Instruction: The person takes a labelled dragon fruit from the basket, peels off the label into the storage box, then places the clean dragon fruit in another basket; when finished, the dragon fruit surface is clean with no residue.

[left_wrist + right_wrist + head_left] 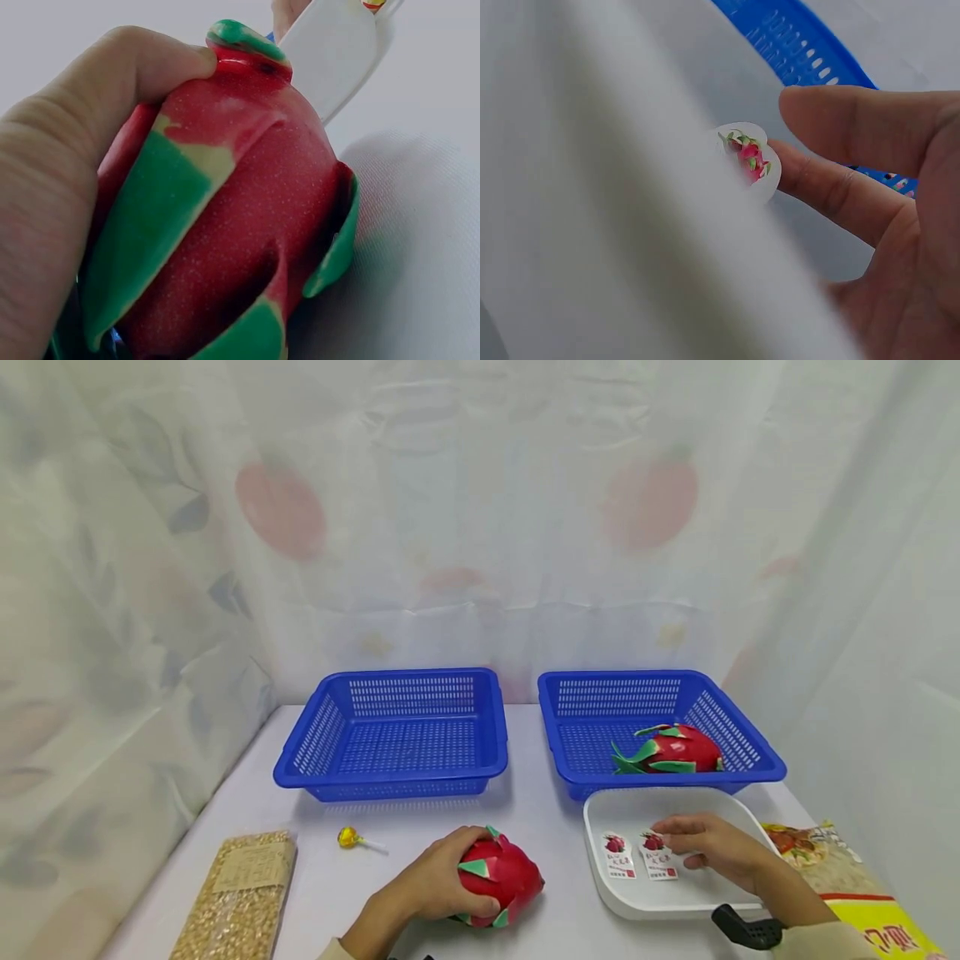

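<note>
My left hand (pixel 444 878) grips a red dragon fruit (pixel 510 875) with green scales on the table. In the left wrist view, the thumb (pixel 112 82) lies along the dragon fruit (pixel 255 180). Over a white tray (pixel 622 906), my right hand (pixel 716 846) reaches toward a dragon fruit label (pixel 660 857). A second label (pixel 619 856) lies to its left in the tray. In the right wrist view, the index finger (pixel 832 187) is at the edge of a label (pixel 754 161), with the thumb (pixel 855 124) apart from it. The tray wall hides the rest of that label.
Two blue baskets stand at the back; the left basket (pixel 390 783) holds nothing, while the right basket (pixel 600 777) holds another dragon fruit (pixel 678 750). A yellow lollipop (pixel 348 837), a bag of beans (pixel 240 893) and a yellow food packet (pixel 847 885) lie on the table (pixel 352 881).
</note>
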### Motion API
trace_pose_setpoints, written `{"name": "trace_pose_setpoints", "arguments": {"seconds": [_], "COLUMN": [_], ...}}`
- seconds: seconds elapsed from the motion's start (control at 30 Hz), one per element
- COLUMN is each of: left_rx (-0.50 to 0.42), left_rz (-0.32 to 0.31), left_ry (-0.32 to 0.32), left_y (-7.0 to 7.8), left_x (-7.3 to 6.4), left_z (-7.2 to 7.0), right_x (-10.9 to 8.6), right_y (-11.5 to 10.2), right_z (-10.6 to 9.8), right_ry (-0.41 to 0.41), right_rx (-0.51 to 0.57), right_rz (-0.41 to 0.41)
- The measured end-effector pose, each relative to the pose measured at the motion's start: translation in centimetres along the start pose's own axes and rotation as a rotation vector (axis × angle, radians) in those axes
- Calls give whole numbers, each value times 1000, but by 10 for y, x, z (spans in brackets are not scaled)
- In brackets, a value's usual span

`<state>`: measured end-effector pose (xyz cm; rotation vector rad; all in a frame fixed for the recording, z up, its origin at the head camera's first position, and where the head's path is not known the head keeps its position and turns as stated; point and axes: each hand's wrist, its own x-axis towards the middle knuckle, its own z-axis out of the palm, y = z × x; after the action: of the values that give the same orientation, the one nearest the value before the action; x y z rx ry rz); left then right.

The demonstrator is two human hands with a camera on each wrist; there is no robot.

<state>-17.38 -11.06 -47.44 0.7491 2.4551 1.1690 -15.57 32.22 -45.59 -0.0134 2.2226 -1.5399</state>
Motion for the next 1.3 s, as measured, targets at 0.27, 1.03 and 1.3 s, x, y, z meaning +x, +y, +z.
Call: {"name": "trace_pose_setpoints", "arguments": {"seconds": [0.27,1.03,1.3], "left_rx": [-2,2,-14], "left_rz": [-4,-1,-5], "left_ry": [4,3,-3], "left_y": [1,1,0], "left_x": [-1,-1,-1], "left_z": [1,1,0], "right_x": [2,5,5], "right_y": [3,3,4], "right_z": [0,19,20], "right_ry": [39,235,284], "right_rx": [-208,-776,-835], "right_rz": [-8,-43,-45]}}
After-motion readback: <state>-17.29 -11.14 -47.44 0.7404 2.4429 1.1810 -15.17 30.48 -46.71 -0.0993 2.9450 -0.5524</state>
